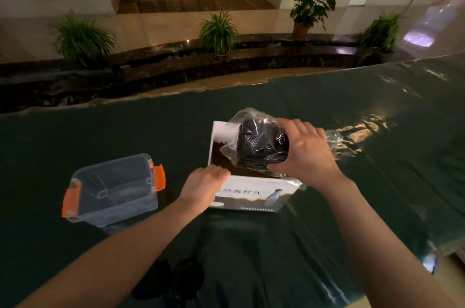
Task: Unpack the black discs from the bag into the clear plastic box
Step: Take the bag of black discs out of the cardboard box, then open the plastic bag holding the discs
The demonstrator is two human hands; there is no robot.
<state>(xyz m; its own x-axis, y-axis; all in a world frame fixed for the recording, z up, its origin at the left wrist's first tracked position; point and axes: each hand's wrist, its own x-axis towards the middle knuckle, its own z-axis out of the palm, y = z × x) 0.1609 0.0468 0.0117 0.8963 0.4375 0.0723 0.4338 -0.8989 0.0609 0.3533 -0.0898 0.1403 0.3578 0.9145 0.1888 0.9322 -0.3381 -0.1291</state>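
Note:
A clear plastic bag (254,139) packed with black discs sits in the mouth of an open white cardboard box (251,193). My right hand (302,149) grips the bag from its right side, thumb under it. My left hand (205,183) is closed on the near left rim of the cardboard box. The clear plastic box (113,187) with orange latches stands open to the left on the dark green table cover, apart from both hands. Two black discs (186,280) lie on the cover near the front edge.
The table cover (352,207) is glossy and wrinkled and ends at a far edge. Beyond it runs a dark stone ledge with several potted plants (310,5) and a polished floor.

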